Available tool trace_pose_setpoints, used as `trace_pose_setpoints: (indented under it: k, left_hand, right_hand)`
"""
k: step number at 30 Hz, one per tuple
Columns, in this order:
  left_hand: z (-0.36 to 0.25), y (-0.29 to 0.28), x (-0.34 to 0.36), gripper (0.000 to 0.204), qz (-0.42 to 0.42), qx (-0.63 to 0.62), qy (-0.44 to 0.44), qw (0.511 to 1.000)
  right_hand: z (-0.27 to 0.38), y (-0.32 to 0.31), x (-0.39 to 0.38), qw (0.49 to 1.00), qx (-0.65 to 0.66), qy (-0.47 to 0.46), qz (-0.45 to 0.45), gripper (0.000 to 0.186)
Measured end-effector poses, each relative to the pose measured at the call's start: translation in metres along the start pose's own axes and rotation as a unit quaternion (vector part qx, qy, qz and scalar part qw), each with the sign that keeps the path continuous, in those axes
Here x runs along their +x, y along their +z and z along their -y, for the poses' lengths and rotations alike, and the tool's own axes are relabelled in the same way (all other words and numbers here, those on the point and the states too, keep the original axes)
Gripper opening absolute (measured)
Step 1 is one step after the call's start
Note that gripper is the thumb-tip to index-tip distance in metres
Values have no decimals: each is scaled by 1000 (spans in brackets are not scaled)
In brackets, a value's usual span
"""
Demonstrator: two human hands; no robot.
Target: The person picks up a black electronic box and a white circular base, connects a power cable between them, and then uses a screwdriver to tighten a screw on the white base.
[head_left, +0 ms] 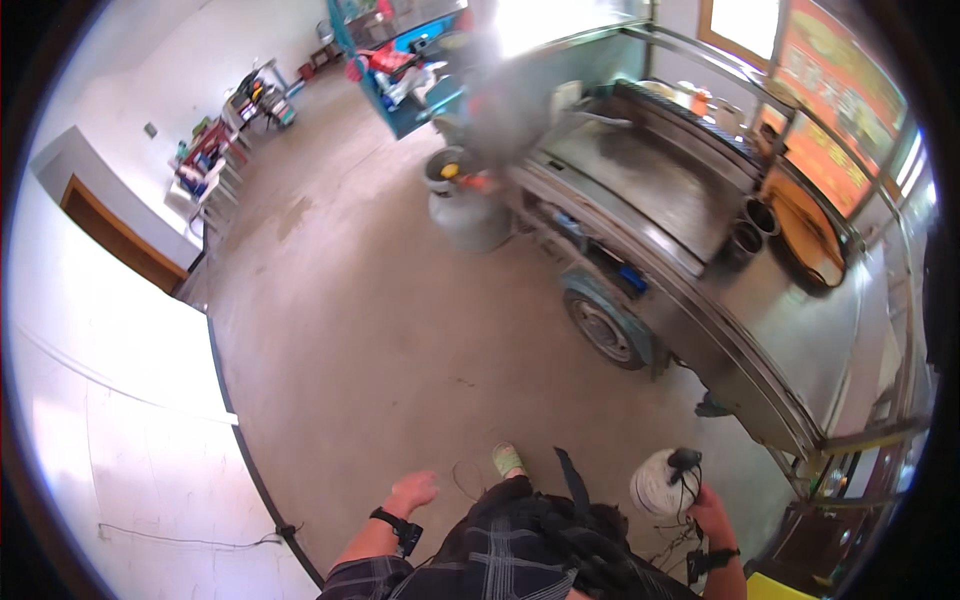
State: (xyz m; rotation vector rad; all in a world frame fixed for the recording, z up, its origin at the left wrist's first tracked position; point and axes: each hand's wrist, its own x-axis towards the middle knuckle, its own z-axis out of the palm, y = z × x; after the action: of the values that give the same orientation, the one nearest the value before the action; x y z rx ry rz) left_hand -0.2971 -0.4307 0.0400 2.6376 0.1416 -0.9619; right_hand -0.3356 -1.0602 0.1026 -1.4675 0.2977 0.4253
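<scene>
At the lower right, my right hand (708,510) grips a round white bundle (660,486) that looks like coiled cable. A black piece (684,460), perhaps a plug, sits on top of it, and thin dark cord hangs below. My left hand (414,491) is held out low at the left of my body, fingers curled in, with nothing visible in it. A thin loop of cord (463,478) shows just right of that hand. Black bands circle both wrists.
A metal food cart (640,180) with a wheel (605,327) stands at the right, a brown oval tray (805,230) and dark metal cups (745,238) on it. Beside it is a grey gas cylinder (468,215). White panels (130,420) run along my left. Cluttered tables (210,165) stand far left.
</scene>
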Motion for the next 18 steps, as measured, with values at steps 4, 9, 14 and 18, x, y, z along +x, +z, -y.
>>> trace_pose_setpoints:
  k: [4, 9, 14, 18]
  left_hand:
    - [55, -69, 27, 43, -31, -51, -106, 993]
    - [104, -138, 68, 44, -81, -173, -185, 964]
    - [164, -173, 115, 44, -134, -175, -183, 958]
    - [201, -207, 162, 43, -161, -178, -225, 944]
  right_hand:
    - [48, 84, 124, 998, 7, 57, 33, 44]
    - [85, 170, 254, 990, -3, 46, 136, 47]
    - [153, 256, 366, 979, -18, 56, 193, 55]
    - [173, 302, 481, 971, -16, 15, 237, 56]
